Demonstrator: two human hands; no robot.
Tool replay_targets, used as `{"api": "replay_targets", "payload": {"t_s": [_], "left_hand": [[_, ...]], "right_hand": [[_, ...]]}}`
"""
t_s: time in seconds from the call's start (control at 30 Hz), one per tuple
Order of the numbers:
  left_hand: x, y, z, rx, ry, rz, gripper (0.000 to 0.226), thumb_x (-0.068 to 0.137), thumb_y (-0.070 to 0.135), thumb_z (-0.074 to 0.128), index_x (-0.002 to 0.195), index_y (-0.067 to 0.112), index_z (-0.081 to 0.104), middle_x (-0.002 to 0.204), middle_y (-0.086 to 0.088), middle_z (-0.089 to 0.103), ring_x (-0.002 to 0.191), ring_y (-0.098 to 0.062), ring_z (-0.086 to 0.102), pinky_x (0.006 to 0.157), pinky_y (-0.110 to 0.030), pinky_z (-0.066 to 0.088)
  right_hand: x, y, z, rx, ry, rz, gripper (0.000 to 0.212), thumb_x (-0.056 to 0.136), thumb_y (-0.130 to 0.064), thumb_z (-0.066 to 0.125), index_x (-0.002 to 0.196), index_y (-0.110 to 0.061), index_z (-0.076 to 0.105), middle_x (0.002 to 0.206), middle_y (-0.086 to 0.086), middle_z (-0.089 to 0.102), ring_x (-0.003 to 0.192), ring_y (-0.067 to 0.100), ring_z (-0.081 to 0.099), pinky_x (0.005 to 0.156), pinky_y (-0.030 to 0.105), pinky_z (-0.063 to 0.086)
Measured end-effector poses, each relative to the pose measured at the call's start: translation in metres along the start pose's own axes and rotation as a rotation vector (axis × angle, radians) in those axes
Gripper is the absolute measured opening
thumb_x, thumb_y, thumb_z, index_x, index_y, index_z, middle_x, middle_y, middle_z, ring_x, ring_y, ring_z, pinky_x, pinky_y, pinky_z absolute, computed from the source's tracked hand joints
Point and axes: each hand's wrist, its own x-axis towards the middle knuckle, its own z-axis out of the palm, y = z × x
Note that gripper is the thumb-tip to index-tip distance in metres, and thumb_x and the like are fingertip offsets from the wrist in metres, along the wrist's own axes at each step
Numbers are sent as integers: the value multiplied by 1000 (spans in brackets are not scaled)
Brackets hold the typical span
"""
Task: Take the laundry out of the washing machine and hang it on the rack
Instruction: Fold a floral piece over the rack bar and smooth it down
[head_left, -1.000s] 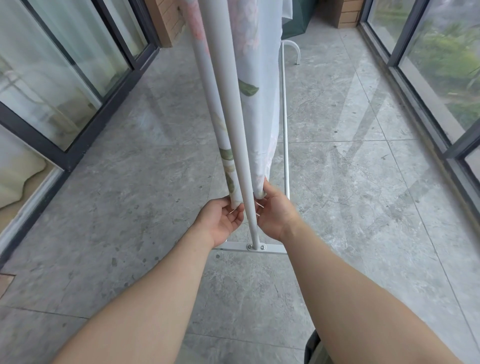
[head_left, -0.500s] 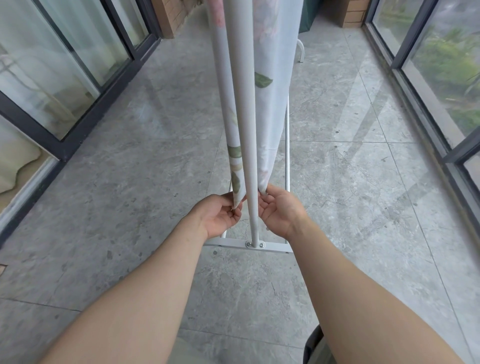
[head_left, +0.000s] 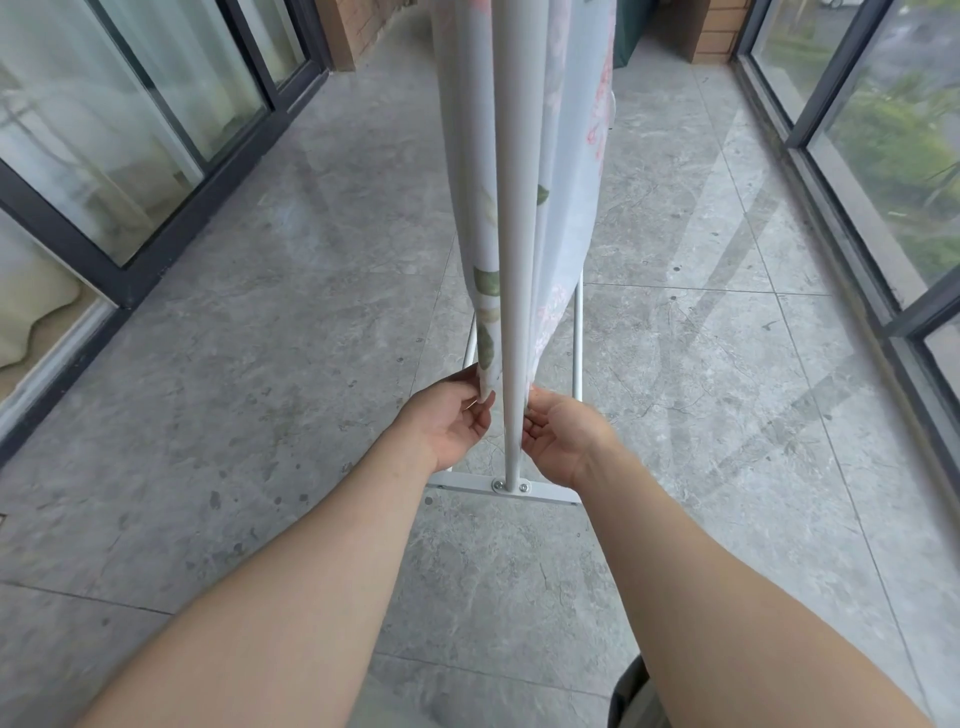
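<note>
A floral sheet (head_left: 571, 208) is draped over a white rack (head_left: 550, 492), hanging on both sides of its upright pole (head_left: 517, 260). Left of the pole the hem is pinched by the left hand (head_left: 452, 421), right of it by the right hand (head_left: 563, 436), unchanged from half a second before.

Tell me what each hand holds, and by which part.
The left hand pinches the bottom edge of the floral sheet left of the rack's pole; the right hand pinches its bottom edge right of the pole.
</note>
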Motion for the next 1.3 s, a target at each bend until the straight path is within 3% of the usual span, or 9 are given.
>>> {"api": "replay_targets", "payload": {"t_s": [0.13,0.27,0.43,0.67,0.83,0.93,1.07,1.23,1.3], "left_hand": [[-2,-1,6,41,-39,43,26,89,3,61,88,21,79,79,3,69,67,-8,57,64,-19,43],[-1,-2,10,72,-27,78,24,88,-1,61,104,14,71,84,-3,61,68,-10,48,61,-19,35],[1,-5,10,137,75,62,37,88,-11,54,115,8,69,75,-3,67,54,-8,46,46,-16,33],[2,-6,9,177,191,111,42,82,-16,54,116,4,67,73,-5,69,52,-10,47,44,-19,33],[-1,-10,13,216,177,95,34,85,-9,62,115,4,71,74,-1,70,49,-5,53,46,-18,35],[-6,-10,13,222,143,39,30,86,0,68,115,5,71,79,-2,70,55,-5,59,49,-17,38],[-9,-10,16,235,269,83,20,79,2,75,86,14,62,69,-5,72,55,-12,67,50,-22,41],[-13,-10,22,341,296,153,16,72,7,81,82,11,70,72,-7,74,57,-11,67,57,-25,43],[-15,-11,23,332,303,151,14,72,7,82,80,11,71,70,-7,74,53,-10,66,56,-24,43]], "right_hand": [[-3,5,0,-30,19,24,10,93,-10,68,90,-5,75,75,7,74,59,13,68,58,23,56],[-6,6,3,-100,1,-8,28,90,-7,71,64,-11,79,65,2,71,52,8,65,57,21,53],[-9,4,7,-96,-10,7,5,89,-9,70,91,-7,75,59,-1,64,49,6,56,62,23,47],[-10,3,11,-106,33,1,5,87,-8,71,91,-6,73,51,-4,58,43,5,52,55,22,45],[-7,3,13,-111,76,-3,22,84,-8,74,105,-2,73,51,-1,56,41,8,51,50,22,46],[-6,1,11,-95,107,4,31,82,-7,77,111,4,72,55,2,63,45,10,57,59,24,54],[-3,-2,10,-165,154,-32,28,81,-6,77,107,4,74,60,3,66,52,12,58,64,26,55],[2,0,7,-285,161,-142,19,88,-8,74,105,-1,70,76,7,70,63,14,61,70,29,59],[3,2,7,-306,166,-168,16,91,-10,72,106,-5,71,82,9,71,63,13,61,63,27,55]]}}
